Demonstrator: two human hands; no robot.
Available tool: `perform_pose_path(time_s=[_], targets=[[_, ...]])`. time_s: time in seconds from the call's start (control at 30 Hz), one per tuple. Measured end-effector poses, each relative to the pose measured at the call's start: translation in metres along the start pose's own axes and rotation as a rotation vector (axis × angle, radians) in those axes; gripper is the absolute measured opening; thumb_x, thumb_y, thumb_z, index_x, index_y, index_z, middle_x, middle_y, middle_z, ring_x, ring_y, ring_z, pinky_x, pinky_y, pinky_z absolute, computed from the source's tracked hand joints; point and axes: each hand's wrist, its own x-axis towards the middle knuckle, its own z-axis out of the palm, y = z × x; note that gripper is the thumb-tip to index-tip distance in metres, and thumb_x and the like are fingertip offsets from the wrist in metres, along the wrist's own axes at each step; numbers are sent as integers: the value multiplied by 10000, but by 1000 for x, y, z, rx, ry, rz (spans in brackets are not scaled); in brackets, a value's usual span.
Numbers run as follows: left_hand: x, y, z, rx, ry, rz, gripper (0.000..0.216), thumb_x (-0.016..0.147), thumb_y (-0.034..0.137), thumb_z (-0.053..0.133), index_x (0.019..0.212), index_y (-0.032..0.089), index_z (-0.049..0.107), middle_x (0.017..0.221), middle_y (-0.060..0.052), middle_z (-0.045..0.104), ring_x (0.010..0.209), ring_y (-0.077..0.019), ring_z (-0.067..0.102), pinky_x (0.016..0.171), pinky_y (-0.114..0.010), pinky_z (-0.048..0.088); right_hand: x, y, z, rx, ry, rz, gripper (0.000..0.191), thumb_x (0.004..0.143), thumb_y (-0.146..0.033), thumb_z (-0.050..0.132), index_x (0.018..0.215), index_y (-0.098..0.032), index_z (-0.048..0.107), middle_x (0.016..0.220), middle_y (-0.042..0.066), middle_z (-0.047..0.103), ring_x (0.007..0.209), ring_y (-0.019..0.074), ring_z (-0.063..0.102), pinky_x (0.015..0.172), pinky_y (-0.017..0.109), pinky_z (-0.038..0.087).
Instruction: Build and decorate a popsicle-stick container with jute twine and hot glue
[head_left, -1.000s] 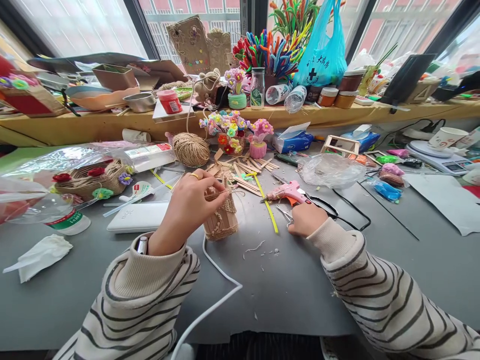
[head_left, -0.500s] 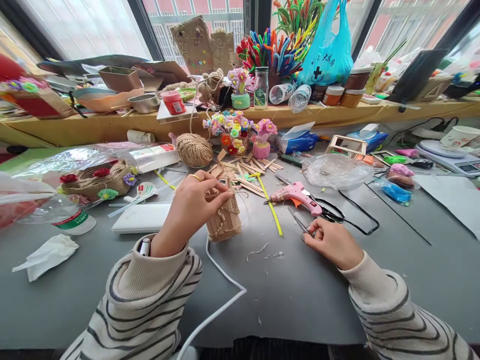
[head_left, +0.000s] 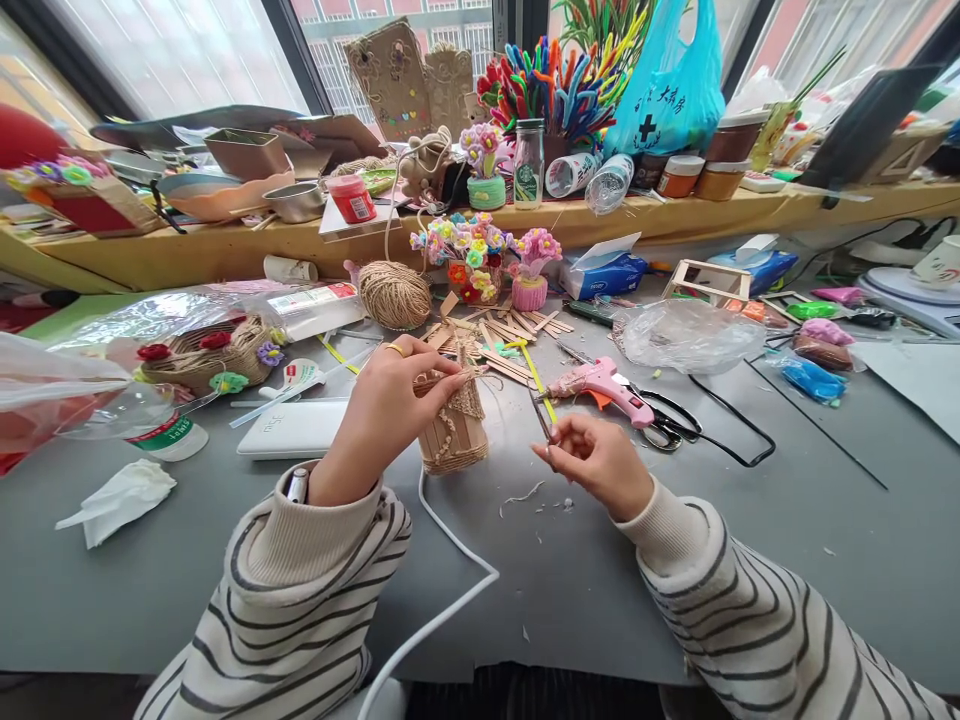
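My left hand (head_left: 390,405) is closed at the top of a small craft-stick basket (head_left: 454,440), pinching near its upper edge. Jute twine wraps the basket's rim and base, and a loose twine end sticks out at its upper right. To the right of it, my right hand (head_left: 596,460) is closed around small metal scissors (head_left: 541,415). Their slim blades point up and away; the fingers hide most of the handles. A pink glue gun (head_left: 600,385) lies just beyond my right hand, beside larger black-handled scissors (head_left: 671,420).
Loose craft sticks (head_left: 517,340) and a ball of jute twine (head_left: 394,295) lie behind the basket. A white power bank (head_left: 289,430) is left of my left hand. A white cable (head_left: 457,600) runs across the table's front. Crumpled clear plastic (head_left: 690,335) lies at the right.
My right hand has moved left with the small scissors, closer to the basket. My left hand keeps its pinch on the basket. The view has shifted slightly.
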Motion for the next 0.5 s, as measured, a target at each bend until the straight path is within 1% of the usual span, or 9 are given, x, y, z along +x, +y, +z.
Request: perform_pose_path(time_s=[0.1, 0.17, 0.23, 0.3, 0.4, 0.5], targets=[[1, 0, 0, 6, 8, 16, 211, 776, 354, 541, 811, 196, 677, 841, -43, 589, 821, -188, 549, 782, -330, 416, 8, -5, 12, 20, -163, -11, 310, 685, -483, 584, 694, -182, 512, 456, -53, 493, 386, 79, 464, 409, 201, 341], [1, 0, 1, 9, 15, 26, 208, 773, 354, 548, 805, 194, 678, 837, -45, 590, 821, -191, 551, 789, -340, 415, 12, -8, 19, -25, -241, -43, 297, 727, -471, 540, 665, -184, 500, 448, -52, 489, 396, 83, 476, 432, 206, 352], [1, -1, 1, 13, 26, 36, 202, 772, 357, 551, 789, 197, 674, 835, -43, 588, 828, -194, 550, 797, -344, 414, 14, -9, 23, -114, -250, -93, 330, 747, -469, 522, 590, -193, 434, 436, -54, 466, 403, 73, 442, 443, 205, 337], [0, -1, 1, 20, 35, 42, 192, 773, 352, 552, 775, 199, 669, 830, -40, 584, 832, -194, 548, 805, -347, 411, 16, -10, 25, -213, -234, -134, 379, 745, -500, 525, 565, -197, 386, 447, -54, 457, 422, 67, 403, 444, 206, 313], [-1, -1, 1, 25, 39, 50, 189, 775, 336, 555, 777, 186, 670, 831, -46, 580, 835, -199, 546, 807, -353, 407, 20, -10, 26, -345, -248, -169, 419, 735, -577, 510, 603, -195, 401, 494, -47, 480, 471, 77, 410, 474, 215, 312], [-3, -2, 2, 19, 50, 69, 198, 777, 337, 559, 785, 176, 674, 825, -49, 579, 824, -202, 542, 792, -358, 408, 23, -11, 27, -459, -264, -182, 443, 743, -619, 474, 640, -191, 425, 537, -39, 491, 504, 85, 420, 500, 225, 305]])
